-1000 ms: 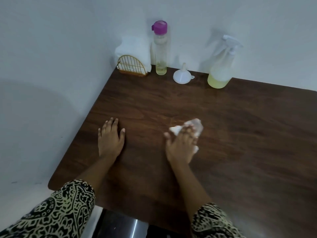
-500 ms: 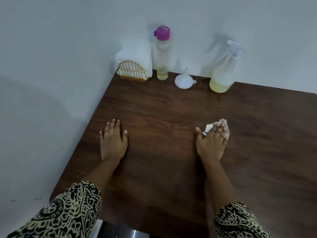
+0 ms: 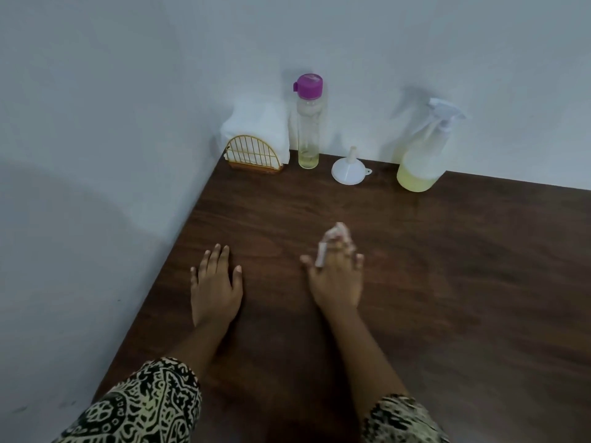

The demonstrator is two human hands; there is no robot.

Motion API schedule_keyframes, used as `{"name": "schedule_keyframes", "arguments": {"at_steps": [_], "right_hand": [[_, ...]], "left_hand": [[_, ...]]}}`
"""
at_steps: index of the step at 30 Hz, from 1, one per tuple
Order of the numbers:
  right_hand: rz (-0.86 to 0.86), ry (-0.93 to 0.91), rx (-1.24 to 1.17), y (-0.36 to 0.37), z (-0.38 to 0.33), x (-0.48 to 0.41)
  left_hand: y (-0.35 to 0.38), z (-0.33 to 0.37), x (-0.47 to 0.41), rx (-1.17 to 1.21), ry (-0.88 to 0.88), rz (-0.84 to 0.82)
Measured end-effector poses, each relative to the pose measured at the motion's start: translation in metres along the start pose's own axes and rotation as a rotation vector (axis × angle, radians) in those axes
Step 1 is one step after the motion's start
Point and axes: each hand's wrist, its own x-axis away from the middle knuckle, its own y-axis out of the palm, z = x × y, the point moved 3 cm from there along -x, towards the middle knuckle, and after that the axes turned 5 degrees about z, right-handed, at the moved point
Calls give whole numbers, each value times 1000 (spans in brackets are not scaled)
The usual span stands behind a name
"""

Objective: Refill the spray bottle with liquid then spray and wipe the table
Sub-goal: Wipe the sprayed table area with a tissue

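Head view: wiping step judged in hand. Right hand (image 3: 335,279) pressed on tabletop (image 3: 447,282), grip closed over crumpled tissue (image 3: 339,233). Left hand (image 3: 216,289) flat, empty. Spray bottle (image 3: 422,155) upright at wall, well apart. Next: tissue to be swept over unwiped areas.

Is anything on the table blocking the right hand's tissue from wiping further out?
Nothing visible does. The right hand presses the tissue on bare table. The funnel, spray bottle and other items stand along the back wall; the left hand lies flat beside it.
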Motion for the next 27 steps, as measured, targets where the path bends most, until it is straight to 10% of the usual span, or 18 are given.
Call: {"name": "schedule_keyframes", "arguments": {"at_steps": [8,20,27], "right_hand": [[40,510,-35,-35,124,-18],[-148,-243,-102,28,-118,-16],[6,109,-17,2,3,-39]], "left_hand": [[1,1,2,-16,-11,-2],[0,-3,2,6,-120,25],[-2,-2,3,-30,-141,7]]}}
